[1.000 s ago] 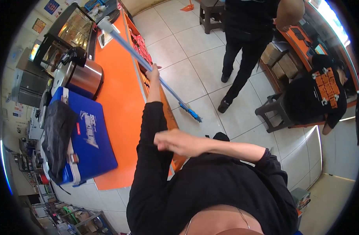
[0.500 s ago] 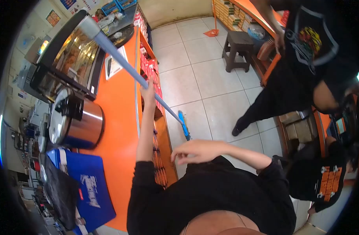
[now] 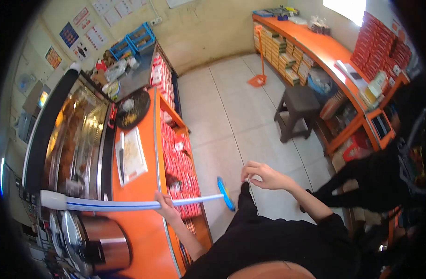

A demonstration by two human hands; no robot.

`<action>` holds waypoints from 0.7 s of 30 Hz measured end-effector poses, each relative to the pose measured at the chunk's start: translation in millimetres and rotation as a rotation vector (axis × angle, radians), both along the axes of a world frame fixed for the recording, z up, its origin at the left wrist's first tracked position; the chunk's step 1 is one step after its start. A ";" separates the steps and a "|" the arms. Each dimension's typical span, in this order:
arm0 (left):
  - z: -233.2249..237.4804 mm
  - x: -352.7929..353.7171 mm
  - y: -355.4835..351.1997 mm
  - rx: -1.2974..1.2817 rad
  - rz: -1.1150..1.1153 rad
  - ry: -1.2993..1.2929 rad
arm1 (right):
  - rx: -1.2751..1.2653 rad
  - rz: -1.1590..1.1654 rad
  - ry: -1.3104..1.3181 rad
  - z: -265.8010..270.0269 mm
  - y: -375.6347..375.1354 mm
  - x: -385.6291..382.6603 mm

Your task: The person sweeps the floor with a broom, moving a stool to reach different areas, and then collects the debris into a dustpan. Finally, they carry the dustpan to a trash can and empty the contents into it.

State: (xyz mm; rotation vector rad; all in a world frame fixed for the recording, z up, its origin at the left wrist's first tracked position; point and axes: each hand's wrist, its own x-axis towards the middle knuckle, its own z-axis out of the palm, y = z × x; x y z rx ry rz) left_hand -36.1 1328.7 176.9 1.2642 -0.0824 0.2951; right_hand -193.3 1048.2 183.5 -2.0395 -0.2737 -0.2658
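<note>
My left hand (image 3: 166, 207) is wrapped around the long pale-blue handle of a broom (image 3: 115, 204). The handle lies almost level across the view, its white end over the counter by the large metal pot (image 3: 106, 242). Down on the tiled floor is the broom's blue head (image 3: 226, 193), close to my foot. My right hand (image 3: 267, 176) hangs in the air over the floor, right of the broom head. Its fingers are loosely bent and apart, with nothing in them.
An orange counter (image 3: 148, 242) runs along my left, with a glass food warmer (image 3: 78, 135) and a white cutting board (image 3: 131, 156) on it. A dark stool (image 3: 297, 109) and an orange dustpan (image 3: 258, 80) stand ahead. At right is a person in black (image 3: 376, 174).
The view has turned and moved forward. The broom handle has swung from slanting away to nearly sideways, still in my left hand. The person on the right now appears lower and farther right.
</note>
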 end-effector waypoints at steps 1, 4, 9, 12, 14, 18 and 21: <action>-8.1 26.7 -24.5 0.015 -0.026 0.004 | -0.012 -0.002 -0.013 6.0 -31.1 22.6; -7.6 83.8 -81.2 0.071 -0.096 0.025 | -0.205 -0.101 -0.007 41.9 -98.7 78.0; 3.6 174.4 -181.4 0.099 -0.087 0.147 | -0.395 -0.509 -0.565 178.5 -169.4 141.1; 6.0 224.6 -238.4 0.144 -0.022 0.150 | -0.548 -0.555 -0.844 209.0 -212.4 183.0; 1.3 254.4 -271.2 0.171 -0.022 0.141 | -0.613 -0.546 -1.146 211.7 -246.4 219.3; -23.0 305.4 -334.5 0.238 0.170 0.169 | -0.521 -0.677 -1.233 172.2 -369.0 305.5; -14.4 332.6 -382.1 0.262 0.488 0.272 | -0.619 -0.671 -1.079 144.9 -523.4 409.7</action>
